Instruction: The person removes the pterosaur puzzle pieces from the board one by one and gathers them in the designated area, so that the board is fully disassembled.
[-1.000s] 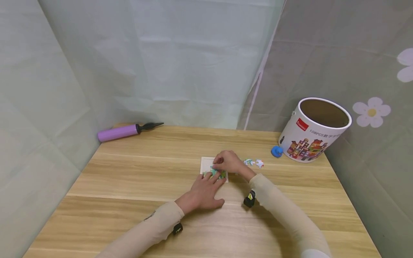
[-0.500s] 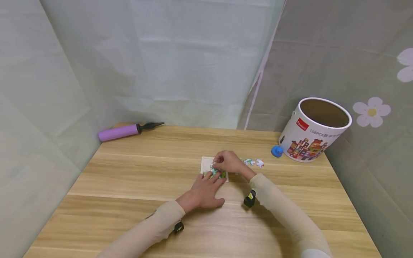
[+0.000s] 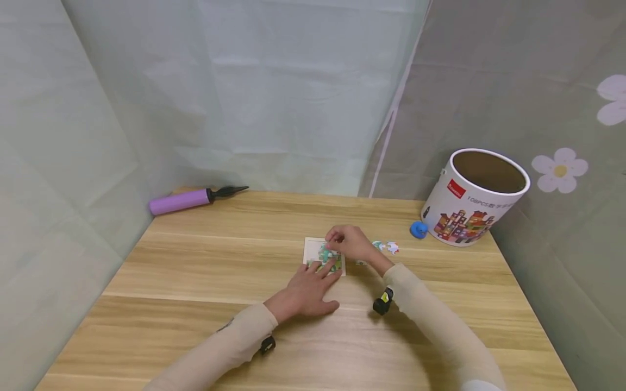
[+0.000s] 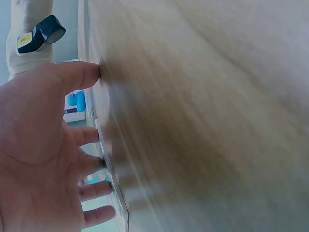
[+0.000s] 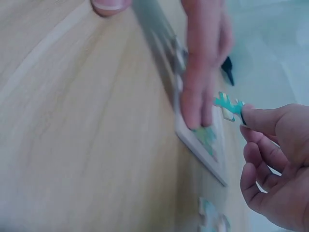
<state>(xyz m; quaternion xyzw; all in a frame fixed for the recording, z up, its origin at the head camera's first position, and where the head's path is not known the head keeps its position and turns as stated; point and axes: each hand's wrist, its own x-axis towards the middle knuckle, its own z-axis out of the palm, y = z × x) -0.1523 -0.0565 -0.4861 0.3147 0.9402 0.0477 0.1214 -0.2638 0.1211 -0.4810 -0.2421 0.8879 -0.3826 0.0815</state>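
My left hand (image 3: 309,290) lies palm down with spread, straight fingers, their tips on the near part of a small square puzzle board (image 3: 311,248). Thumb and index finger of my right hand (image 3: 354,242) pinch a teal jigsaw piece (image 5: 229,107), held over the board's far right part. Green and teal pieces (image 5: 206,138) lie in the board at the left fingertips, partly covered by them. In the left wrist view, the left fingertips (image 4: 107,187) meet the board's edge.
Several loose jigsaw pieces (image 3: 393,247) lie on the wooden table (image 3: 235,271) right of the board, partly behind the right wrist. Farther right are a blue toy duck (image 3: 418,229) and a large white bucket (image 3: 469,209). A purple hand pump (image 3: 180,202) lies at the back left.
My right hand has shifted slightly right and away from the left hand with the pinched piece, showing more of the board. The left hand has stayed in place.
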